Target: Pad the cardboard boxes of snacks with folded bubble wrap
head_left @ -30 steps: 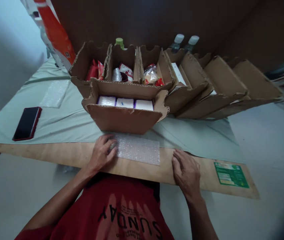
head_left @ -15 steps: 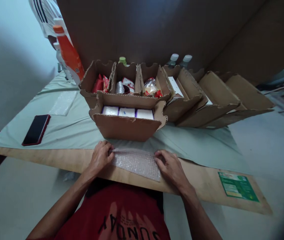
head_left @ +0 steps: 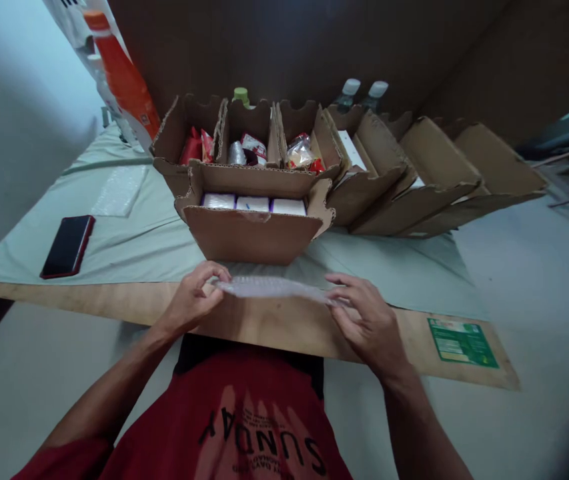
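Observation:
My left hand (head_left: 191,300) and my right hand (head_left: 364,317) each pinch one end of a clear bubble-wrap sheet (head_left: 271,288), which hangs flat a little above the wooden board edge (head_left: 114,303). Just beyond it stands an open cardboard box (head_left: 251,233) with three white packs (head_left: 253,203) in a row inside. Both hands are closed on the sheet.
Behind the box, a divided carton (head_left: 244,133) holds red and clear snack packets, and several empty cartons (head_left: 439,180) lean to its right. A dark phone (head_left: 67,245) and another bubble-wrap sheet (head_left: 119,190) lie at left on the green cloth. An orange bottle (head_left: 121,73) stands back left; a green label (head_left: 461,343) sits on the board.
The bubble wrap lay flat on the board under my left hand; my right hand came over to its right end, and both hands have lifted it off the board.

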`<state>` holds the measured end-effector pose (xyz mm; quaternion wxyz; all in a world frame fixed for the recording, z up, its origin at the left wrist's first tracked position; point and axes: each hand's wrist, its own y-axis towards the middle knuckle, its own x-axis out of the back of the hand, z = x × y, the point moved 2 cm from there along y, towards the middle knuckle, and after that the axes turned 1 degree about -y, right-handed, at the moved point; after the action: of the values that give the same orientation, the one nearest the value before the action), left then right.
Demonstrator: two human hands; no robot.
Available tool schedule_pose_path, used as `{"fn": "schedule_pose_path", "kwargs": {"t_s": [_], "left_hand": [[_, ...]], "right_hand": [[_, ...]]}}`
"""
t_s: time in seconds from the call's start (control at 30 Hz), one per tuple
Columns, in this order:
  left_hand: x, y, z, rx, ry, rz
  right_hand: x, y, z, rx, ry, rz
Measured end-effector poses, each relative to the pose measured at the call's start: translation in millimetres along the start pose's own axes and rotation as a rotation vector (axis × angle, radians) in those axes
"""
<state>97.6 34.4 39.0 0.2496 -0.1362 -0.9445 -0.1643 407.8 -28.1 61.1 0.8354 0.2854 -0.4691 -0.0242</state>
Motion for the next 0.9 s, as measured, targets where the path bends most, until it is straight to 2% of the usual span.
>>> {"fn": "schedule_pose_path", "kwargs": {"t_s": [0.07,0.17,0.27,0.3,0.37,0.47,0.53,0.63,0.7,0.77,0.9], "left_hand": [[7.4,-2,-3,-0.198,0.053,-0.061],[9.0,-12,16,-0.320,0.275,0.009],[11.0,-30,39,-0.290,0.428,0.113],[13.0,-35,42,-0.255,0.441,0.110],[15.8,-42,36,-0.199,0.417,0.063],[5.1,-40,13,-0.254,0.333,0.036],[-11.3,-33,4,-0.293,0.334,0.087],[-33.2,-21,16,-0.210,0.439,0.191],[-39.0,-17,31,-0.154,0.472,0.234],[-39.5,-17,44,-0.146,0.463,0.249],[-36.3,-22,48,-0.175,0.437,0.234]], "right_hand": [[8,-2,11,0.078,-0.019,-0.061],[-4,-18,17,0.137,-0.082,0.049],[-23,-45,7,0.114,-0.131,0.252],[-26,-53,3,0.084,-0.133,0.285],[-28,-59,-1,0.006,-0.130,0.269],[-38,-42,11,-0.043,-0.118,0.203],[-60,-21,30,0.016,-0.083,0.251],[-98,-3,50,0.131,-0.043,0.384],[-109,-11,45,0.153,-0.056,0.406],[-102,-31,24,0.099,-0.110,0.347],[-58,-67,-25,-0.156,-0.288,0.111]]}}
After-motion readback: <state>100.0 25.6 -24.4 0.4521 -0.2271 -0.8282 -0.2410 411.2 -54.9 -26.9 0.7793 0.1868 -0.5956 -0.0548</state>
